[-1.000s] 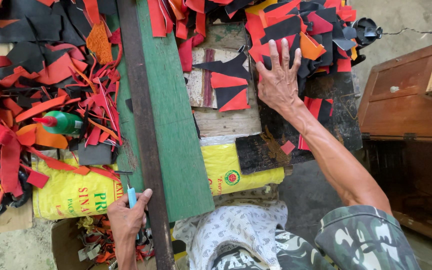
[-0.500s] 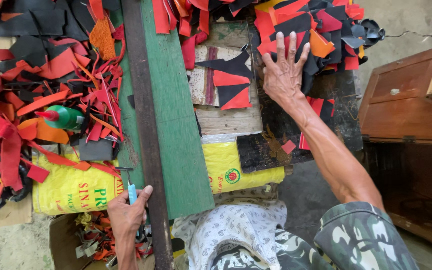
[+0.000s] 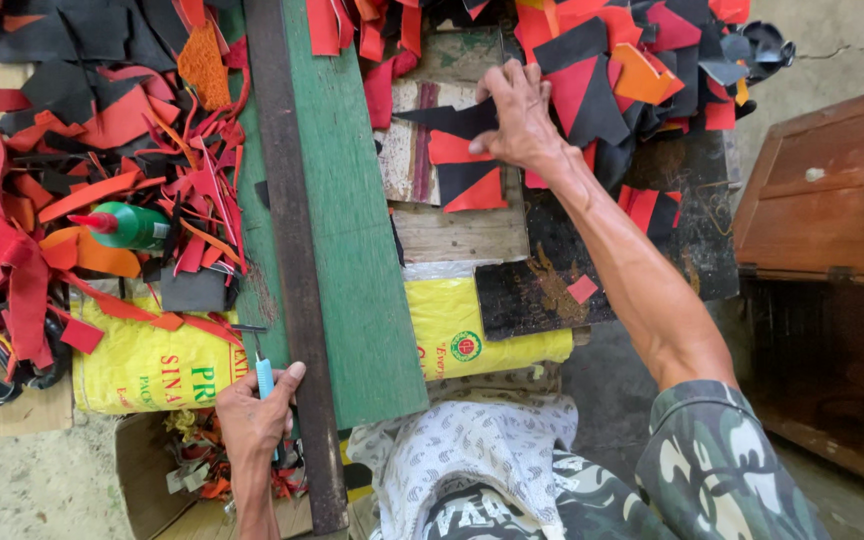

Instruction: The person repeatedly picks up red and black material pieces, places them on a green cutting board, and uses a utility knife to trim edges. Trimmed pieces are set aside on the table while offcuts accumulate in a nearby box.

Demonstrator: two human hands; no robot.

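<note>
Meanwhile right hand (image 3: 522, 125) fingers pinching black piece (image 3: 452, 120), left hand (image 3: 252, 420) gripping blue knife (image 3: 265, 378)

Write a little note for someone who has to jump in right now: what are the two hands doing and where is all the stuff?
Left hand: holds a small blue-handled knife by the near end of the dark strip on the green board.
Right hand: stretched out, gripping a black pointed piece on the red and black pieces stacked on the wooden block.
Nearby: a big pile of red, black and orange scraps to the left with a green bottle in it; more scraps at top right.
Done: many pieces lie cut.
Left: the black piece is not yet off the stack.
</note>
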